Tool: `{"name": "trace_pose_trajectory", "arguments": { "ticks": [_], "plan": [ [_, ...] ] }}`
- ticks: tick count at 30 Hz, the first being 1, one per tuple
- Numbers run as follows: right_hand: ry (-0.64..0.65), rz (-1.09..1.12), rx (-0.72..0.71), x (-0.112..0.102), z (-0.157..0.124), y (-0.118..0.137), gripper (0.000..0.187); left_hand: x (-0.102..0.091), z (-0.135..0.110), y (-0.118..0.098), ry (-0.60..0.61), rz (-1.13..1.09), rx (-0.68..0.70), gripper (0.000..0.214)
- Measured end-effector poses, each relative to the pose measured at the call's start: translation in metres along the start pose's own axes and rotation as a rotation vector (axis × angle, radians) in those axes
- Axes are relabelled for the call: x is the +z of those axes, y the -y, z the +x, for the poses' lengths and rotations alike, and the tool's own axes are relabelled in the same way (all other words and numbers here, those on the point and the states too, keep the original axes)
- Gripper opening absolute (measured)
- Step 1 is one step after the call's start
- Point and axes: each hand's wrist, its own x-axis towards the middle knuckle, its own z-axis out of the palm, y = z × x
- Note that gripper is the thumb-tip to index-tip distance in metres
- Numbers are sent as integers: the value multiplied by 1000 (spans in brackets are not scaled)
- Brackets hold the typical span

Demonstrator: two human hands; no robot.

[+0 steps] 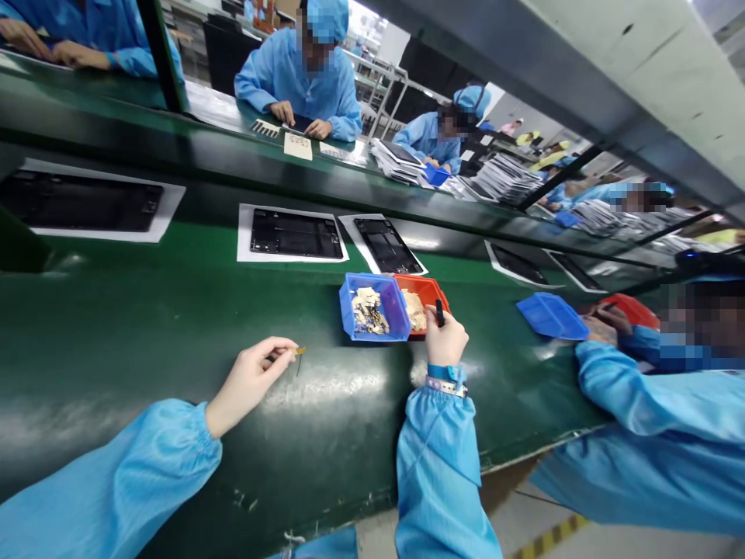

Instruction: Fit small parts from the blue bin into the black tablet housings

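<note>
Between the thumb and fingertips of my left hand [253, 380] is a small yellow strip [300, 351] with a thin dark tail hanging down. That hand is just above the green bench. My right hand [446, 339] is closed around a slim black tool [439, 312]; its working end is hidden, so its kind is unclear. The hand is at the near right edge of a red bin [434, 292] holding pale, flat pieces [413, 309]. Touching its left side stands a blue bin [349, 318] with cream-coloured and dark small parts [368, 310].
Black device panels [296, 233] [389, 247] lie on white sheets beyond the bins. Another blue bin [552, 317] stands to the right, beside a co-worker's hands [602, 326]. Across the bench, people in blue work below an overhead metal beam [512, 85].
</note>
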Motion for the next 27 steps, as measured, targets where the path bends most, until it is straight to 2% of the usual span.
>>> {"name": "trace_pose_trajectory", "arguments": {
  "ticks": [4,7,8,10,12,15,18,22,27],
  "plan": [
    [-13,47,-46,-6,-11,23,26,5,-1,-1,-21,-13,29,23],
    [27,164,-142,-3,-48,61,30,11,-5,-3,9,10,67,14],
    [113,225,-191,-2,-64,75,27,12,-7,-4,36,30,95,12],
    [503,436,-309,1,-97,97,22,13,-9,-5,76,83,171,10],
    [765,557,-359,3,-120,112,18,11,-11,-6,69,141,235,8],
    [942,642,-314,6,-134,118,12,8,-11,-7,33,197,269,7],
    [1004,683,-256,8,-133,116,7,7,-10,-8,23,222,268,6],
    [981,665,-249,9,-134,116,7,6,-9,-11,22,308,333,10],
    [926,651,-272,11,-140,116,9,3,-8,-15,-128,493,507,10]
  ]
}}
